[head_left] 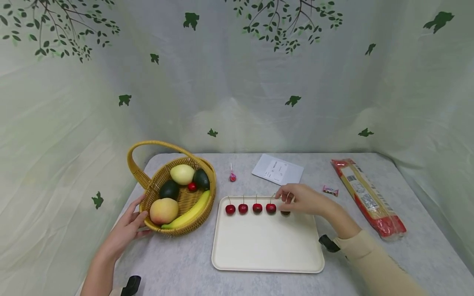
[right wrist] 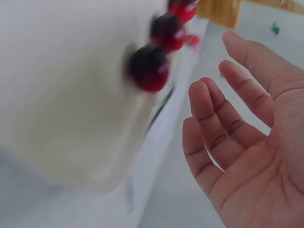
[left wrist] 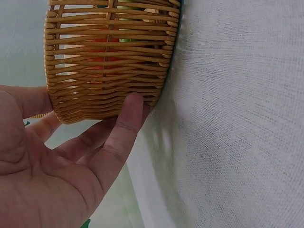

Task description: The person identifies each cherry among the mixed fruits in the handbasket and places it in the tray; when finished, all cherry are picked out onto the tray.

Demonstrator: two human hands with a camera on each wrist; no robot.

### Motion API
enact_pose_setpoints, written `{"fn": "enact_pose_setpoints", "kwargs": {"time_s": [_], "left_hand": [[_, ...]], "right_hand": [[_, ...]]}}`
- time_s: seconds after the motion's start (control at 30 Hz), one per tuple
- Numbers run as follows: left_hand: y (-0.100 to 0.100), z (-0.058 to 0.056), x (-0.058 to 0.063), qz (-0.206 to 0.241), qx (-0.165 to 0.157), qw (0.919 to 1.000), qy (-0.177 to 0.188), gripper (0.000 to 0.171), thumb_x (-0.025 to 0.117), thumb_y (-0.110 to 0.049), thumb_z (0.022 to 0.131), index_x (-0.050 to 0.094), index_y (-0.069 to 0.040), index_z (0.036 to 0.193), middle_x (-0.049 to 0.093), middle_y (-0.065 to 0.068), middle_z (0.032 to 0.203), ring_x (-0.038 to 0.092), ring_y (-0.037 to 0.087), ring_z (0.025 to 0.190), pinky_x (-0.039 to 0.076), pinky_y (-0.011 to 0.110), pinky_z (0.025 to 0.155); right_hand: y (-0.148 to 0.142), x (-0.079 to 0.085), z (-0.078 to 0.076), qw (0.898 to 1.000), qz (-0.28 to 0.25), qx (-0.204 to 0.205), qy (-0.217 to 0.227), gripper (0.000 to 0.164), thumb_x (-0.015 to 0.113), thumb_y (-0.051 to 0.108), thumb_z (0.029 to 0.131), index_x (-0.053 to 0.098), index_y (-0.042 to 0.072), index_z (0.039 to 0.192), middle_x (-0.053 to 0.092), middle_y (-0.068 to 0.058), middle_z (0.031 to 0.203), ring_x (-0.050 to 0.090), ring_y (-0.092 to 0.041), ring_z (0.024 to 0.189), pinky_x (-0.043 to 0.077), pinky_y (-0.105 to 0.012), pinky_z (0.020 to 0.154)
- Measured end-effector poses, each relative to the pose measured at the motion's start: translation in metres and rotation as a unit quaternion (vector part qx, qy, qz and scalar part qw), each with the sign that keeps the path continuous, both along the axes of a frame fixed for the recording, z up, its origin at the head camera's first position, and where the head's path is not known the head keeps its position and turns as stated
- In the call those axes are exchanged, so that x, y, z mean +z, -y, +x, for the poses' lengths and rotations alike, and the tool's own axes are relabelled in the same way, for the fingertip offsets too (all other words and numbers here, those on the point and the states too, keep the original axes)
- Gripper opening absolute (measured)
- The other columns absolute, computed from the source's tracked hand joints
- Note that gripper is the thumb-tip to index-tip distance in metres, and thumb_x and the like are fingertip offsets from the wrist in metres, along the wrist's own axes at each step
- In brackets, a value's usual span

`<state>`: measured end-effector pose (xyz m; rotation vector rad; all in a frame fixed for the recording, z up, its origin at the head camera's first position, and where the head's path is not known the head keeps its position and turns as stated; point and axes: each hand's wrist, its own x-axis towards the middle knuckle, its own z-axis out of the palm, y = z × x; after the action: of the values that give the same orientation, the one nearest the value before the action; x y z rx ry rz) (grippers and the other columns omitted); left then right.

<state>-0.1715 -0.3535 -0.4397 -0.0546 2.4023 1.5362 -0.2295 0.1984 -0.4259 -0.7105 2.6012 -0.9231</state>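
My left hand (head_left: pixel 127 226) grips the near left side of a wicker basket (head_left: pixel 212 172); in the left wrist view its fingers (left wrist: pixel 124 126) lie against the woven wall. The basket holds a peach (head_left: pixel 163 211), a banana (head_left: pixel 190 213), a pale yellow fruit (head_left: pixel 182 174), dark green avocado-like fruits (head_left: pixel 169 190) and a red cherry (head_left: pixel 192 186). My right hand (head_left: pixel 301 199) hovers at the far right of a white tray (head_left: pixel 268 246), fingers loosely bent and holding nothing. A row of cherries (head_left: pixel 257 208) lies along the tray's far side; the rightmost cherry (head_left: pixel 285 213) is partly hidden beneath that hand.
Behind the tray lie a wrapped lollipop (head_left: pixel 232 176) and a white card-like packet (head_left: pixel 277 169). A small wrapped candy (head_left: pixel 331 190) is right of the right hand, and a long red-and-clear pack of noodles (head_left: pixel 368 197) lies farther right. A leaf-printed curtain (head_left: pixel 237 82) surrounds the table.
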Motion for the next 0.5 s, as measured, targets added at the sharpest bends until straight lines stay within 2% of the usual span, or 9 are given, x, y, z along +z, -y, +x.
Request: {"fn": "enact_pose_setpoints", "kwargs": {"time_s": [0.23, 0.4, 0.5], "left_hand": [[0.001, -0.003, 0.000, -0.005, 0.001, 1.0000, 0.005, 0.073, 0.043, -0.032, 0.118, -0.002, -0.025, 0.175, 0.029, 0.041, 0.165, 0.070, 0.032, 0.124, 0.065, 0.046, 0.096], [0.002, -0.001, -0.002, 0.005, 0.005, 1.0000, 0.006, 0.073, 0.043, -0.030, 0.118, -0.002, -0.023, 0.174, 0.027, 0.042, 0.165, 0.071, 0.028, 0.121, 0.066, 0.046, 0.096], [0.001, -0.003, -0.001, 0.010, 0.005, 0.9999, 0.004, 0.072, 0.043, -0.028, 0.118, -0.001, -0.021, 0.174, 0.027, 0.044, 0.164, 0.072, 0.024, 0.118, 0.066, 0.046, 0.095]], "right_hand": [[0.055, 0.033, 0.006, 0.994, -0.010, 0.103, -0.036, 0.023, 0.075, 0.026, 0.103, 0.075, 0.013, 0.121, 0.073, 0.007, 0.105, 0.067, -0.005, 0.094, 0.060, -0.028, 0.085], [0.100, 0.051, 0.009, 0.989, -0.029, 0.142, -0.030, 0.024, 0.075, 0.030, 0.103, 0.074, 0.019, 0.125, 0.074, 0.008, 0.113, 0.068, -0.004, 0.099, 0.061, -0.033, 0.093], [0.121, 0.057, 0.007, 0.985, -0.045, 0.164, -0.036, 0.025, 0.074, 0.028, 0.103, 0.073, 0.018, 0.126, 0.074, 0.005, 0.113, 0.067, -0.004, 0.100, 0.061, -0.030, 0.094]]}}
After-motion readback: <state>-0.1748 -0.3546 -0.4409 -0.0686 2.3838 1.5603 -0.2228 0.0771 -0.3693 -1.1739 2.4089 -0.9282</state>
